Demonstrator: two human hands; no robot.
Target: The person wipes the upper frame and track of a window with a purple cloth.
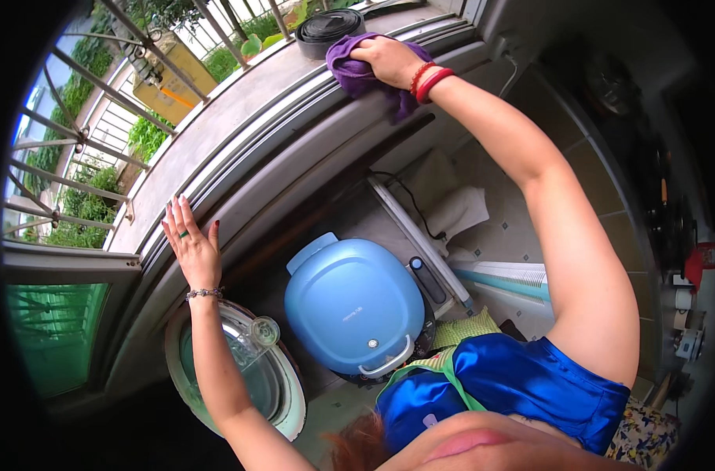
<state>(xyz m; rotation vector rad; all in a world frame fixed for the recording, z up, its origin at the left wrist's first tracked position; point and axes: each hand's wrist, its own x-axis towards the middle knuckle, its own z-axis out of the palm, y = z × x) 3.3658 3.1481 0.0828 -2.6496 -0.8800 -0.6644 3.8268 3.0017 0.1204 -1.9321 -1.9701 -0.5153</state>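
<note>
My right hand [389, 59] grips a bunched purple cloth [352, 66] and presses it onto the window's sliding track [269, 112]. Part of the cloth hangs over the inner ledge. Close beyond it, a coiled roll of black strip [329, 26] lies on the outer sill [201, 132]. At the left end of the track, my left hand [197, 250] rests flat, holding nothing, with the thumb spread away from the fingers. Under that forearm stands a round enamel basin [292, 412], with a clear glass vessel [264, 331] at its rim.
A blue lidded electric appliance [354, 294] with a pale handle sits below the ledge. Metal window bars [101, 97] stand beyond the sill. To the left is a window sash [69, 268] with green glass. A white cable [513, 70] hangs from a socket at upper right.
</note>
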